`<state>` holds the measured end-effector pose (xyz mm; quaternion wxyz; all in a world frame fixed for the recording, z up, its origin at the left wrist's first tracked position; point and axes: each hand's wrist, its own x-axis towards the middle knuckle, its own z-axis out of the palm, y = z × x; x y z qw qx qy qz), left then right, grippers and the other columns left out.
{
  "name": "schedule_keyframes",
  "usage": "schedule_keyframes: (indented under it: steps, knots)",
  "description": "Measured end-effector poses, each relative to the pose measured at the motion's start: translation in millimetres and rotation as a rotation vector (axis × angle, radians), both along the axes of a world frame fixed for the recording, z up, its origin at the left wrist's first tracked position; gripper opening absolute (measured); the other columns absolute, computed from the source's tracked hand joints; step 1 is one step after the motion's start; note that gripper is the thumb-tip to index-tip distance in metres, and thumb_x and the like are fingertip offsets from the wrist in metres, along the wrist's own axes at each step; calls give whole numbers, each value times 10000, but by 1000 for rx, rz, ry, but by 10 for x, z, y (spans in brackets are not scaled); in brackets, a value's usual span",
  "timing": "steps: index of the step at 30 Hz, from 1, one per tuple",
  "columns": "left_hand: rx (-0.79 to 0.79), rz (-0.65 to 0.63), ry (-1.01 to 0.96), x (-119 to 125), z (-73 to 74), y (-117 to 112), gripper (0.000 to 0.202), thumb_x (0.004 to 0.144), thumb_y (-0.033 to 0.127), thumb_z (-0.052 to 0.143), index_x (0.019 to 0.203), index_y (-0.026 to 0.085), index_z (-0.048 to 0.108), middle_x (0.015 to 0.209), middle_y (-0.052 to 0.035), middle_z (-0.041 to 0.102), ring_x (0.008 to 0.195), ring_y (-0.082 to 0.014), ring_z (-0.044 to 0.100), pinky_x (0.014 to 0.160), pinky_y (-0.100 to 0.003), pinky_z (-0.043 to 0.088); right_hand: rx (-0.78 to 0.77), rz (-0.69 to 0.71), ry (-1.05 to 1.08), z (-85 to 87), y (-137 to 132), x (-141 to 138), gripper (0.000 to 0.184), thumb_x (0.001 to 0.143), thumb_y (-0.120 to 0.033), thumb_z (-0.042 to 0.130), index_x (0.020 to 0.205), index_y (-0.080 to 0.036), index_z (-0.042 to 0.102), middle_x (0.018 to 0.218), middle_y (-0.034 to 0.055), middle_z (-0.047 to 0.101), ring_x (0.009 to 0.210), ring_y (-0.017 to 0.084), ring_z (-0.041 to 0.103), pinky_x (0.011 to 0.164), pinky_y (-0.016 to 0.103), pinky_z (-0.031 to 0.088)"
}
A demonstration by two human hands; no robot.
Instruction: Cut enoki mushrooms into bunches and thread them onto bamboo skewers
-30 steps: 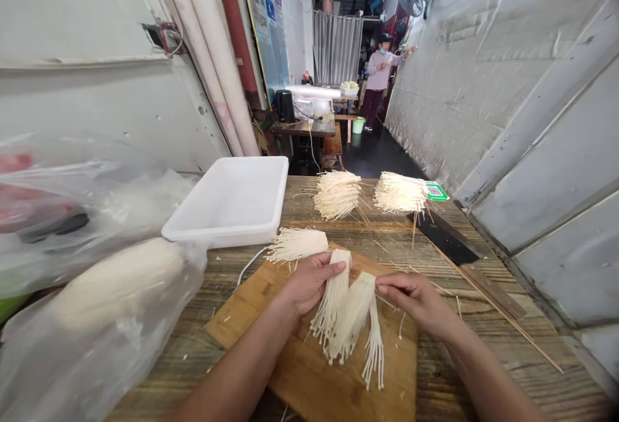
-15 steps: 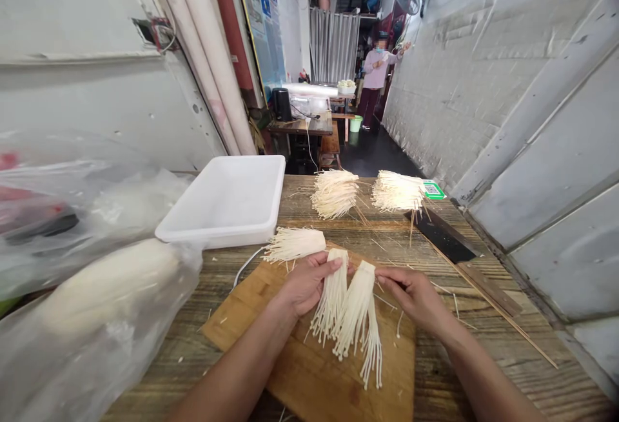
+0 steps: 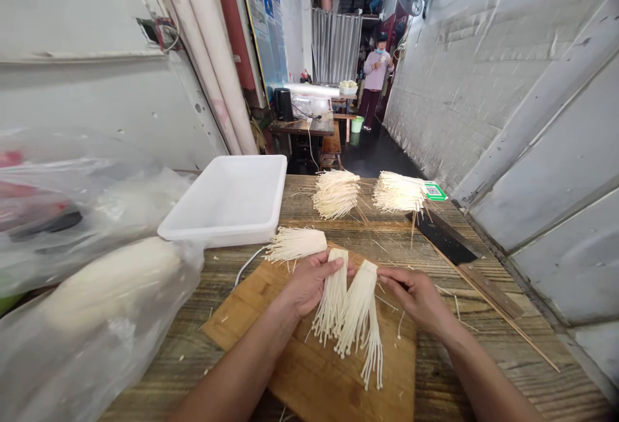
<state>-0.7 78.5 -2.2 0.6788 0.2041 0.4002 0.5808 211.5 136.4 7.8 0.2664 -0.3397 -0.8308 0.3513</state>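
Over the wooden cutting board [image 3: 382, 390], my left hand [image 3: 309, 280] is closed round a bunch of white enoki mushrooms [image 3: 333, 293], thumb on its front, caps hanging down. A second enoki bunch [image 3: 360, 312] hangs beside it, caps spread over the board. At that bunch's cut end, my right hand [image 3: 416, 293] pinches the edge with thumb and forefinger; whether a thin skewer is also in these fingers is hidden. Another enoki bunch [image 3: 300, 244] lies at the board's far edge, beside the tray.
A white plastic tray [image 3: 227, 236] stands at the left, near bagged mushrooms [image 3: 116, 280]. Skewered enoki piles [image 3: 336, 195] lie at the back. A cleaver [image 3: 447, 241] and thin sticks [image 3: 527, 338] rest on the right. A person [image 3: 377, 77] stands far behind.
My hands and both enoki bunches stay almost in place. In the background, the person's raised arm has come down and in toward the body.
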Motion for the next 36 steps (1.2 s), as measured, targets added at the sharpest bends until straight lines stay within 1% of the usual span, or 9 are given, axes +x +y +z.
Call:
schedule_keyframes:
  steps: [7, 18, 27, 31, 34, 36]
  knots:
    - [18, 7, 22, 28, -18, -12, 307, 622, 278, 836, 828, 101, 693, 774, -68, 732, 659, -135, 669, 679, -250, 536, -1, 1, -11, -27, 0, -5, 284, 889, -325, 493, 1009, -230, 732, 1018, 59, 736, 902, 230, 698, 823, 364, 536]
    - [24, 14, 37, 48, -15, -11, 332, 595, 301, 849, 809, 97, 700, 763, -71, 734, 657, -141, 668, 673, -252, 529, 7, -3, -23, -39, 7, -2, 279, 887, -340, 502, 1002, -240, 736, 1026, 56, 735, 906, 229, 698, 820, 362, 538]
    - [29, 21, 41, 43, -43, -13, 328, 609, 312, 842, 820, 108, 695, 765, -65, 729, 663, -141, 672, 681, -254, 530, 0, 7, -13, -44, 12, 7, 280, 886, -340, 499, 1011, -246, 732, 1027, 59, 735, 911, 234, 695, 820, 368, 533]
    - [18, 22, 52, 48, -27, -13, 331, 598, 321, 847, 795, 104, 693, 754, -67, 726, 638, -136, 662, 661, -251, 528, -23, 12, -14, -36, 14, 5, 277, 883, -333, 506, 1010, -239, 733, 1041, 70, 730, 926, 240, 690, 834, 376, 525]
    - [33, 12, 57, 59, 11, -22, 320, 599, 322, 844, 774, 104, 689, 730, -66, 722, 629, -136, 659, 656, -249, 525, -29, 11, -18, -12, 0, 0, 277, 885, -327, 506, 1016, -235, 732, 1045, 76, 728, 926, 246, 690, 838, 389, 521]
    - [38, 3, 62, 70, 41, -34, 308, 608, 326, 839, 765, 109, 685, 720, -65, 720, 628, -137, 658, 646, -244, 521, -22, 13, -19, 14, -21, -8, 279, 892, -315, 497, 1022, -239, 732, 1028, 68, 733, 912, 239, 693, 822, 375, 526]
